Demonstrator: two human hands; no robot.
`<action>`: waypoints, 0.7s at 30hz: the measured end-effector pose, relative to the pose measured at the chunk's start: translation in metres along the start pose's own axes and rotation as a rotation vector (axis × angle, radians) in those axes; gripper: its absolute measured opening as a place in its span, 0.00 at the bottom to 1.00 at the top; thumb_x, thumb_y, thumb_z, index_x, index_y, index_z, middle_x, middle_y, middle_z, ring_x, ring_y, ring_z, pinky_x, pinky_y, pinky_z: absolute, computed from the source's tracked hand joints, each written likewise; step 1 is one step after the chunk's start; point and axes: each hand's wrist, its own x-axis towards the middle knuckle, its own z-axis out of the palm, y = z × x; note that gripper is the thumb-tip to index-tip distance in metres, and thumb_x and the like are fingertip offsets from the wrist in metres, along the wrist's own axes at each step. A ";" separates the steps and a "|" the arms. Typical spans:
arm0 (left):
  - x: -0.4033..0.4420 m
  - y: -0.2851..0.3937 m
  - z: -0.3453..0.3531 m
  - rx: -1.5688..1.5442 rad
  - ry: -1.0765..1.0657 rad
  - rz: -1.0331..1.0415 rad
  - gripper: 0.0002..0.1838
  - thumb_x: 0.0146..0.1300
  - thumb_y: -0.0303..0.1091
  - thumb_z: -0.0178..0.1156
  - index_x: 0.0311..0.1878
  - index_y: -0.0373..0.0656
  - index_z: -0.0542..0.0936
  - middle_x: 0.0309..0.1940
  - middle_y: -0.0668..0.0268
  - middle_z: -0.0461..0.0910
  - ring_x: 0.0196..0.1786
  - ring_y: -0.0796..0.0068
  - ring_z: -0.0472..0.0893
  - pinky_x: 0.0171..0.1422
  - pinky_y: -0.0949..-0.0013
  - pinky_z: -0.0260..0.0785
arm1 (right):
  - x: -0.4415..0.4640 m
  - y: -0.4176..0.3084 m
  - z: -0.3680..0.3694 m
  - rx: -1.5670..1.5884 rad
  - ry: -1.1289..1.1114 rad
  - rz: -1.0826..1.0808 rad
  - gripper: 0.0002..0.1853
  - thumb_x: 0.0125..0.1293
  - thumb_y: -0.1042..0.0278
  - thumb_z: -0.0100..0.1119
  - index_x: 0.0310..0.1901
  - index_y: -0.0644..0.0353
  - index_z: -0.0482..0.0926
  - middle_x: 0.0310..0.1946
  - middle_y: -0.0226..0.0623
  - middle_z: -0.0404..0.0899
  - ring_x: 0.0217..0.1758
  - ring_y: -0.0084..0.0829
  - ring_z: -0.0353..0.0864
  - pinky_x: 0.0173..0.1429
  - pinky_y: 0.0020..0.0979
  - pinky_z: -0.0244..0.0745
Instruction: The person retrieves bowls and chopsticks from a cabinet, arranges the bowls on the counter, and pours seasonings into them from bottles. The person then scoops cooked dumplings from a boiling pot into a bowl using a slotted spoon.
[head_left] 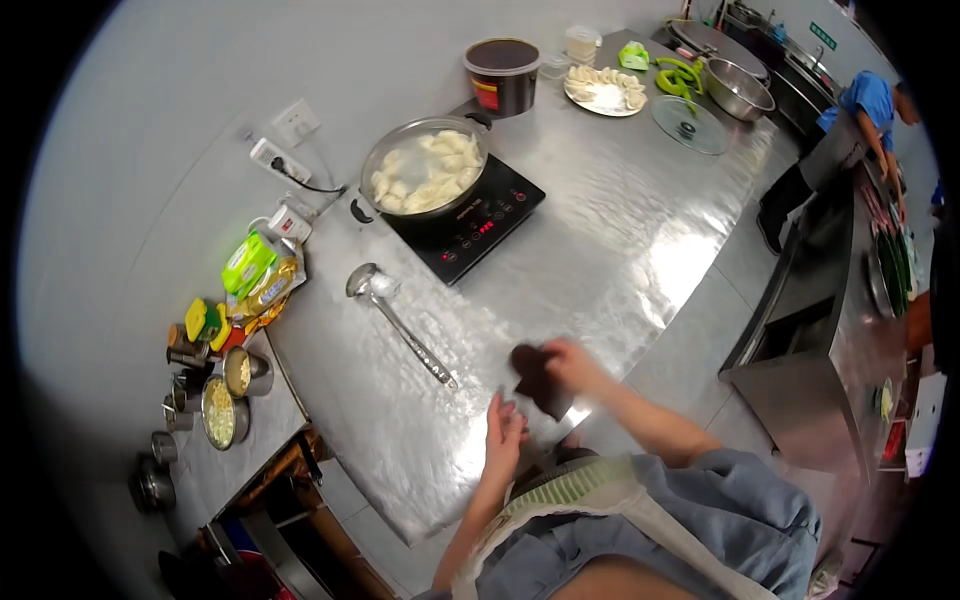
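My right hand (578, 368) grips a dark brown, soft-looking piece like a folded cloth or mitt (538, 384) above the front edge of the steel table (400, 440). It is blurred, so its exact kind is unclear. Just left of it, my left hand (505, 432) is raised with its fingers apart and nothing in them. A metal ladle (408, 332) lies on the table beyond my left hand. Farther back, a pot (388, 160) with dumplings (430, 172) in liquid stands on a black induction cooker (475, 235) with lit red digits.
Behind the pot stand a brown tub (502, 80), a plate of dumplings (600, 108), a glass lid (690, 128), green peppers (680, 80) and a steel bowl (738, 92). Seasoning containers (222, 420) sit at left. A person in blue (868, 100) works at a right-hand counter (800, 375).
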 end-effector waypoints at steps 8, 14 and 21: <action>-0.001 0.043 -0.082 -0.305 0.162 0.268 0.23 0.69 0.32 0.50 0.65 0.35 0.70 0.57 0.57 0.77 0.57 0.67 0.78 0.63 0.65 0.71 | -0.043 -0.127 0.044 0.300 -0.839 -0.084 0.21 0.71 0.62 0.62 0.62 0.60 0.75 0.47 0.35 0.82 0.49 0.25 0.80 0.54 0.30 0.77; -0.007 0.072 -0.137 -0.262 0.335 0.457 0.22 0.74 0.31 0.50 0.67 0.35 0.67 0.58 0.56 0.77 0.59 0.68 0.77 0.64 0.66 0.70 | -0.028 -0.131 0.085 0.258 -0.593 0.012 0.18 0.72 0.62 0.63 0.59 0.61 0.77 0.43 0.30 0.83 0.45 0.21 0.80 0.52 0.28 0.77; 0.034 -0.021 -0.179 0.675 0.632 0.559 0.27 0.66 0.36 0.60 0.66 0.39 0.70 0.57 0.45 0.70 0.59 0.42 0.71 0.66 0.49 0.64 | 0.032 -0.148 0.156 -0.474 -0.055 -0.238 0.28 0.58 0.60 0.69 0.59 0.62 0.74 0.50 0.51 0.79 0.53 0.49 0.81 0.55 0.44 0.77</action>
